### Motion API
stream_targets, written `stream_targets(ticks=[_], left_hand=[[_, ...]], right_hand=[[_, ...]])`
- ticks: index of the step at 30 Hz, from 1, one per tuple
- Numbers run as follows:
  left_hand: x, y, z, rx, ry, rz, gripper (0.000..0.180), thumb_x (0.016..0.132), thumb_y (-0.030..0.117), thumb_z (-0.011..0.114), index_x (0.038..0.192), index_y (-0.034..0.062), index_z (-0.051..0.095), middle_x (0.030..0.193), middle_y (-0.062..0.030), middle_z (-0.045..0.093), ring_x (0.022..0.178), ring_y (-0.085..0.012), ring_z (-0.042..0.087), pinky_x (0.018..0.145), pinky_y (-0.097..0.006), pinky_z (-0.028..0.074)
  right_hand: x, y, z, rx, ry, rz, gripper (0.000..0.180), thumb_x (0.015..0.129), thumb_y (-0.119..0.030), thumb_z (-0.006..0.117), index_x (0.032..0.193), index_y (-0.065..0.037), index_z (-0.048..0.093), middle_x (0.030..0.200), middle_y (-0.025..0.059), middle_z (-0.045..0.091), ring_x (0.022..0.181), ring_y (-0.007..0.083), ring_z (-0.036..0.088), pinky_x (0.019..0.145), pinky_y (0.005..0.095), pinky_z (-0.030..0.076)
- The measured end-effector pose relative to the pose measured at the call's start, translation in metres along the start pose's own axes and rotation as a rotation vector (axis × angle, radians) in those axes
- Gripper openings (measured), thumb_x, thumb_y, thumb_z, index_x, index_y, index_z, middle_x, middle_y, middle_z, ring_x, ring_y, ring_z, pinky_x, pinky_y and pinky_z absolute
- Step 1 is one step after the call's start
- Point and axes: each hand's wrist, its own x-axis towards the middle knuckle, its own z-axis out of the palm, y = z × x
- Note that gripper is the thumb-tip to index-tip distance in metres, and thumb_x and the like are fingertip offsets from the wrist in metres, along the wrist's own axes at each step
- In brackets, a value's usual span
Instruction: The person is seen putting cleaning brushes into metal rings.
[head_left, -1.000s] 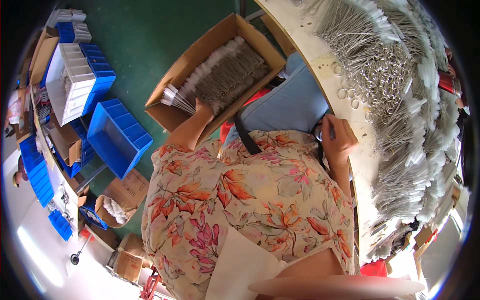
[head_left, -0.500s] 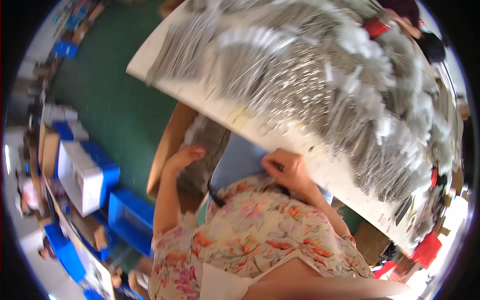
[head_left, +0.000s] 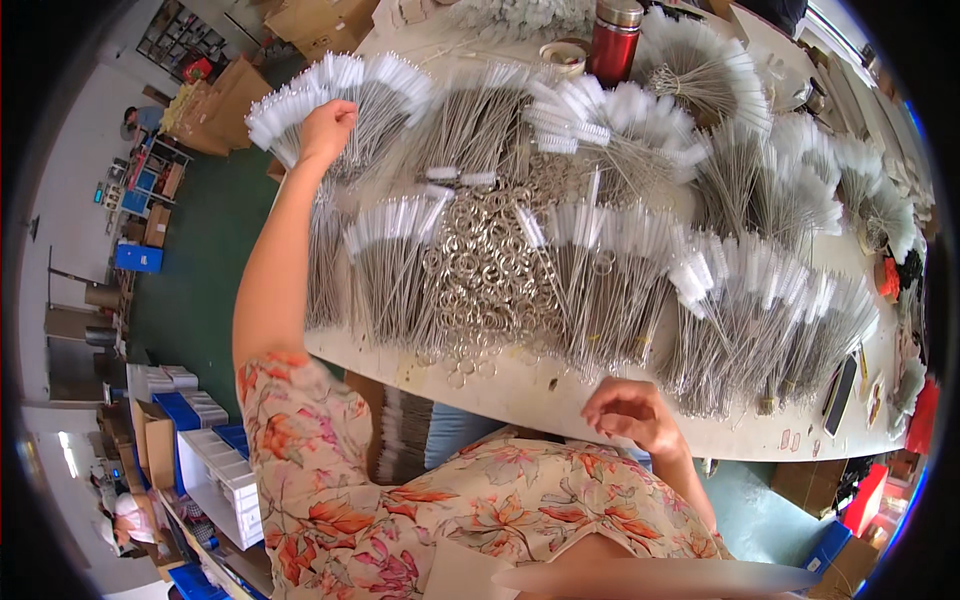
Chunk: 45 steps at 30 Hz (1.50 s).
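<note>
The left hand (head_left: 326, 133) curls at the far-left pile of wire-stemmed brushes (head_left: 390, 112) on the table (head_left: 520, 388), grasp not determinable; the right hand (head_left: 634, 414) is loosely bent, nothing visible in it; brushes judged light, springy, soft-bristled, best gripped by bare wire.

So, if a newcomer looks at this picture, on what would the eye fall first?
Probably the heap of shiny metal rings on the table, straight ahead, with white-bristled wire brushes lying around it. The red flask on the far side also stands out. The left hand is at the brushes on the far left, the right hand by the near edge.
</note>
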Motion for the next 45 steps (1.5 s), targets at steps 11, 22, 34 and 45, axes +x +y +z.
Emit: stream_targets(ticks=[11,22,34,45], left_hand=[[0.047,0.003,0.041,0.618,0.223,-0.218,0.019,0.082,0.026,0.053,0.094,0.0133,0.061,0.088,-0.0148,0.065,0.085,-0.0341,0.062,0.073,-0.045,0.048],[-0.001,0.078,0.104,0.174,-0.058,0.129,0.018,0.081,0.025,0.059,0.083,0.0068,0.062,0.073,-0.0125,0.064,0.071,-0.0327,0.062,0.066,-0.038,0.048],[-0.005,0.082,0.092,-0.211,-0.043,0.05,0.015,0.082,0.016,0.055,0.078,0.0019,0.058,0.073,-0.006,0.065,0.058,-0.0169,0.056,0.059,-0.03,0.043],[-0.089,0.131,0.004,-0.989,0.107,-0.152,0.008,0.09,0.013,0.05,0.091,0.0045,0.051,0.074,-0.0029,0.054,0.044,0.0001,0.026,0.037,-0.017,0.019]], right_hand=[[0.022,-0.022,-0.018,-0.027,0.049,-0.004,0.023,0.076,-0.016,0.065,0.089,0.003,0.064,0.083,0.0088,0.06,0.076,0.0154,0.056,0.067,0.0252,0.044],[0.052,-0.078,-0.011,-0.616,-0.044,-0.175,0.009,0.079,-0.007,0.062,0.086,-0.002,0.064,0.075,0.0053,0.061,0.066,0.0129,0.058,0.057,0.0285,0.048],[0.188,-0.149,-0.114,-1.956,0.664,-0.385,0.036,0.07,-0.024,0.067,0.099,-0.005,0.058,0.094,0.0108,0.06,0.094,0.0275,0.057,0.077,0.0395,0.048],[0.221,-0.198,-0.197,-1.188,0.683,-0.068,0.037,0.079,-0.037,0.06,0.072,-0.001,0.065,0.062,0.008,0.062,0.047,0.0147,0.058,0.051,0.0266,0.051]])
